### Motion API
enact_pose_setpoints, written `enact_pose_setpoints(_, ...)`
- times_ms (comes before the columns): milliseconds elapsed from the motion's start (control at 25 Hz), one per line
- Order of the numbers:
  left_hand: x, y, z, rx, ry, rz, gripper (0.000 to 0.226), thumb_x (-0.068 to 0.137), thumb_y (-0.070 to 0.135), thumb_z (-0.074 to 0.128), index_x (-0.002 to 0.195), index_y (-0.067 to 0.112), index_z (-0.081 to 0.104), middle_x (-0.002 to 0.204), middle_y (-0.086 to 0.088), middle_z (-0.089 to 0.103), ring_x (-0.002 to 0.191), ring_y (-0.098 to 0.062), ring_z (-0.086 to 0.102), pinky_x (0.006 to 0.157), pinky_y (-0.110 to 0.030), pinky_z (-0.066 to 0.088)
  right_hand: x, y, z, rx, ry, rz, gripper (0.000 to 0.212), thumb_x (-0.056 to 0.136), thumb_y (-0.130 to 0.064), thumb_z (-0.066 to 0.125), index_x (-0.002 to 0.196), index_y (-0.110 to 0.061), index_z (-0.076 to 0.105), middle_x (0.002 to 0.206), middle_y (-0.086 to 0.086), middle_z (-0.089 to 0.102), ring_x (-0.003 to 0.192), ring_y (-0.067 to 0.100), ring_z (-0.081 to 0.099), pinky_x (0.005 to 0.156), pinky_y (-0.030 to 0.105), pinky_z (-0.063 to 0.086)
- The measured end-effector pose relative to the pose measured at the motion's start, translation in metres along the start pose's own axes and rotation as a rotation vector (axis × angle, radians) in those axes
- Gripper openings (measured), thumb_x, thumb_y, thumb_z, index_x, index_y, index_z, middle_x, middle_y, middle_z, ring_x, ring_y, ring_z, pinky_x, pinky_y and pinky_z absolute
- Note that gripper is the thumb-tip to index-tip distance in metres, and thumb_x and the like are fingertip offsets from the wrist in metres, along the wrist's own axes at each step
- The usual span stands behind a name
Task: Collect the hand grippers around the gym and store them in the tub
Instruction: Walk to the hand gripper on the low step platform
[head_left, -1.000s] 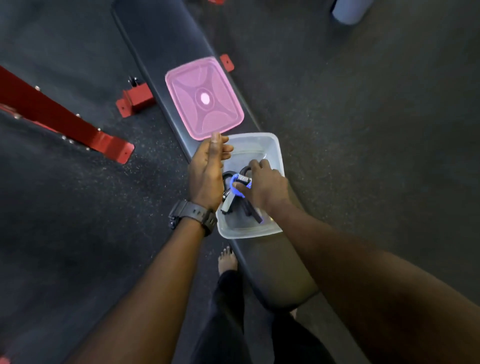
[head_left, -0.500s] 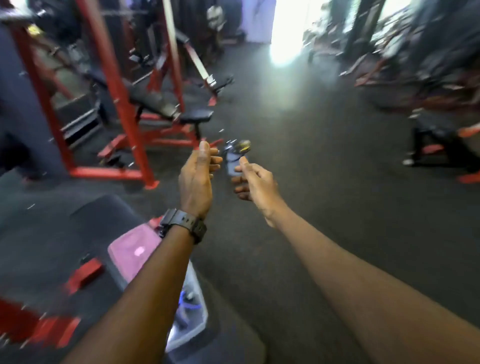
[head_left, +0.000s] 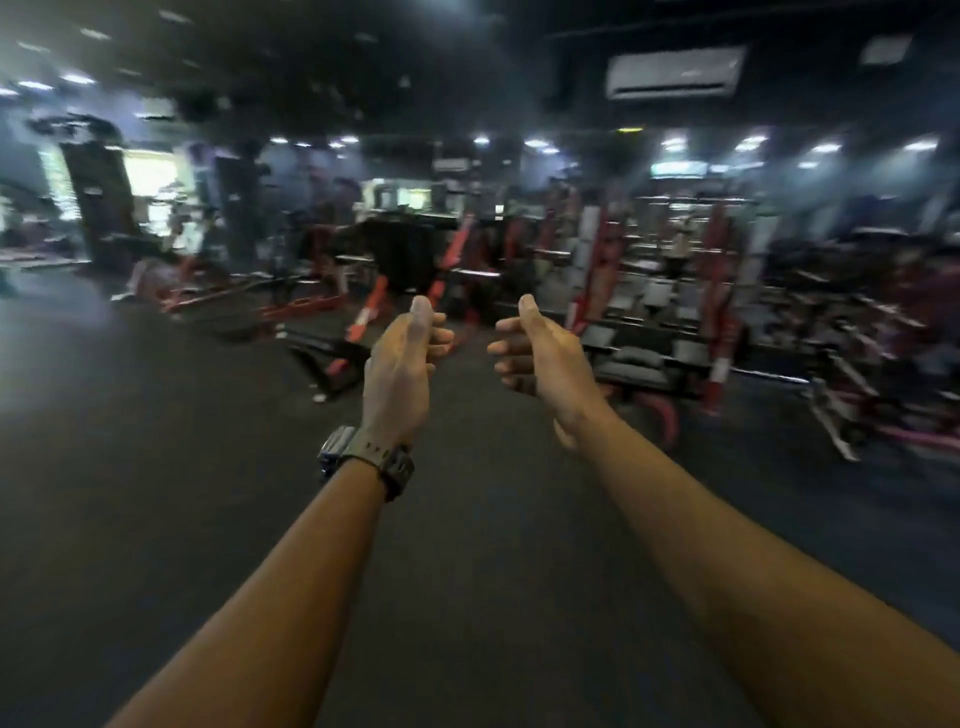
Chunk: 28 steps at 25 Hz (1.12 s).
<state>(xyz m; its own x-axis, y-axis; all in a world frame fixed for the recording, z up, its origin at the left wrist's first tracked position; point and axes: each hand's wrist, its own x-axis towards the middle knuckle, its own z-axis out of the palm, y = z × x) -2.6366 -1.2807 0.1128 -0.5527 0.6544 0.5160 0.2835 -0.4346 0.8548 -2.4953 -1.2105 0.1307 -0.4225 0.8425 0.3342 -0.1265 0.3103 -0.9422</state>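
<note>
No hand gripper or tub is seen, so no bearing or axis can be given. Both grips are empty: the left hand (head_left: 402, 364) and right hand (head_left: 543, 356), fingers loosely curled, are raised ahead toward blurred, possibly red racks (head_left: 670, 270).

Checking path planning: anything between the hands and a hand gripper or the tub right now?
Cannot say: neither a hand gripper nor the tub shows in the head view. The left hand and right hand are both empty, raised over bare dark floor, with blurred red racks beyond.
</note>
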Motion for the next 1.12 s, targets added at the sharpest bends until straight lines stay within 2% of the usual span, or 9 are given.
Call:
enact_pose_setpoints(120,-0.024,0.024,0.126,-0.126,-0.242,-0.001,0.064,0.077,0.079,0.033,0.094,0.028,0.068,0.097,-0.002,0.074,0.089,-0.017,0.067,0.081,-0.036,0.049,-0.036,-0.026,-0.125,-0.079,0.246,-0.010,0.049,0.099,-0.057,0.044,0.102,-0.013,0.067,0.085,0.004,0.071,0.069,0.015,0.061,0.068,0.032,0.050)
enact_pose_setpoints(240,-0.068,0.060,0.243,-0.259,-0.455,-0.023,0.064,0.081,0.074,0.033,0.095,0.023,0.068,0.095,-0.001,0.073,0.087,-0.018,0.067,0.079,-0.037,0.049,-0.085,-0.045,-0.245,-0.132,0.492,-0.025,0.047,0.099,-0.057,0.044,0.097,-0.016,0.066,0.081,0.003,0.070,0.064,0.013,0.061,0.062,0.028,0.048)
enact_pose_setpoints(520,-0.183,0.110,0.454,-0.464,-0.782,-0.091,0.062,0.077,0.077,0.037,0.091,0.025,0.068,0.095,-0.005,0.072,0.086,-0.019,0.066,0.081,-0.040,0.049,-0.230,-0.080,-0.455,-0.264,0.925,0.014,0.058,0.100,-0.056,0.041,0.111,-0.005,0.065,0.088,0.008,0.068,0.070,0.017,0.058,0.065,0.029,0.046)
enact_pose_setpoints(840,-0.305,0.147,0.650,-0.554,-1.069,-0.096,0.073,0.072,0.081,0.039,0.101,0.019,0.066,0.101,-0.009,0.071,0.088,-0.020,0.063,0.084,-0.041,0.050,-0.365,-0.070,-0.650,-0.288,1.383,0.093,0.059,0.097,-0.062,0.045,0.104,-0.008,0.068,0.085,0.007,0.070,0.069,0.017,0.057,0.064,0.033,0.049)
enact_pose_setpoints(920,-0.303,0.148,0.672,-0.563,-1.050,-0.104,0.071,0.074,0.079,0.038,0.105,0.020,0.064,0.106,-0.010,0.071,0.089,-0.020,0.063,0.086,-0.043,0.050,-0.368,-0.062,-0.672,-0.287,1.408,0.126,0.056,0.095,-0.065,0.046,0.097,-0.013,0.068,0.081,0.006,0.070,0.066,0.016,0.056,0.061,0.032,0.048)
enact_pose_setpoints(1120,-0.304,0.123,0.814,-0.603,-1.116,-0.133,0.068,0.076,0.079,0.037,0.103,0.022,0.063,0.106,-0.011,0.072,0.090,-0.020,0.066,0.084,-0.042,0.050,-0.342,-0.028,-0.796,-0.267,1.511,0.152,0.053,0.095,-0.063,0.047,0.091,-0.014,0.066,0.078,0.007,0.067,0.064,0.017,0.054,0.055,0.029,0.044)
